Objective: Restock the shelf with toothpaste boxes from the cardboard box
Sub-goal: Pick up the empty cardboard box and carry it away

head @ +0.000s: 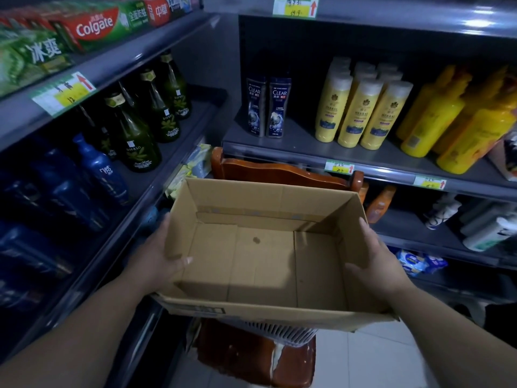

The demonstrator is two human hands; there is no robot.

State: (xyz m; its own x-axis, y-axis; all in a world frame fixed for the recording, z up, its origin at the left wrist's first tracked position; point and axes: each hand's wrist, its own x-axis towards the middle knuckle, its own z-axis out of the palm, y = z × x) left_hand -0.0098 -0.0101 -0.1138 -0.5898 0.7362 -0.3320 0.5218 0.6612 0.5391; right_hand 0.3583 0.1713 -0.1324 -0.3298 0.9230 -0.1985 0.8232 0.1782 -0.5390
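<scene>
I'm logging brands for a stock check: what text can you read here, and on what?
"Colgate": red-and-green toothpaste box.
"冰爽": green toothpaste box.
"中華": red toothpaste box.
"CLEAR": two dark shampoo bottles.
"DIFASO", "Pure Olive": dark green bottles.
"HERBAL": pale yellow bottles.
Too blurred to read: price tags, blue bottle label, print on the cardboard box.
</scene>
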